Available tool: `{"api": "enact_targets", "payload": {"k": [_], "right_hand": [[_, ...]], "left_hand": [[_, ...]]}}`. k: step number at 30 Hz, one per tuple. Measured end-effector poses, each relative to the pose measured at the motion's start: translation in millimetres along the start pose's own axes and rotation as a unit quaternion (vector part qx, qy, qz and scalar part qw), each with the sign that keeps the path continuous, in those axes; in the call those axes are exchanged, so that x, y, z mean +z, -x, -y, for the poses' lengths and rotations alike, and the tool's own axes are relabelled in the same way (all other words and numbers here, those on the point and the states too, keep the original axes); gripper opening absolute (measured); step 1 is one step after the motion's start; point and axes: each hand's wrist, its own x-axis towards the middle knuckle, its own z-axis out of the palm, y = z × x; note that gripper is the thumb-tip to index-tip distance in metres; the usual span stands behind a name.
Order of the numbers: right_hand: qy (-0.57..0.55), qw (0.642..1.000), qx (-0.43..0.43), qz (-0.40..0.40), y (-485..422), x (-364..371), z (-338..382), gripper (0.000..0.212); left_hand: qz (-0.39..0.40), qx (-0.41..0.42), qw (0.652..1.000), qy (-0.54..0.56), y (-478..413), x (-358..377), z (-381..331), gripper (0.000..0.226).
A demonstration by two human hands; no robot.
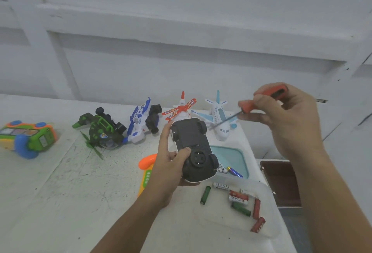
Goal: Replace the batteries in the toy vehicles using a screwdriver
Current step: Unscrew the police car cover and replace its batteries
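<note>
My left hand point(168, 164) grips a white toy car point(193, 148) turned upside down, its dark underside and wheels facing me, thumb resting on the underside. My right hand point(285, 115) holds an orange-handled screwdriver point(259, 105) up and to the right of the car; its thin shaft points down-left toward the car, the tip short of it. Loose batteries point(239, 200), red, green and white, lie in a clear tray point(269, 230) below the car. Another battery point(234, 171) lies in a teal-bottomed container point(235, 158).
On the white table point(80, 192) stand a green helicopter point(100, 130), a blue-white toy point(141, 124), a red-white helicopter point(181, 107), a light-blue plane point(219, 115), a colourful toy point(28, 138) at far left and an orange toy point(148, 164). A brown box point(281, 182) sits beyond the right edge.
</note>
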Motion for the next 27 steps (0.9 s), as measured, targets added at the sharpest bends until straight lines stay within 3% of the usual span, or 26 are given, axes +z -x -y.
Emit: {"api": "enact_targets", "payload": {"k": [6,10,27], "right_hand": [[0.16,0.982,-0.088,0.055,22,24,-21,0.026],[0.165,0.98,-0.095,0.063,25,31,-26,0.037],[0.184,0.975,-0.107,0.056,31,37,-30,0.035]], "left_hand": [[-0.008,0.002,1.0,0.002,3,-2,-2,0.072],[-0.009,0.005,1.0,0.004,5,-3,-3,0.073],[-0.014,0.012,1.0,0.013,8,-4,-4,0.072]]}}
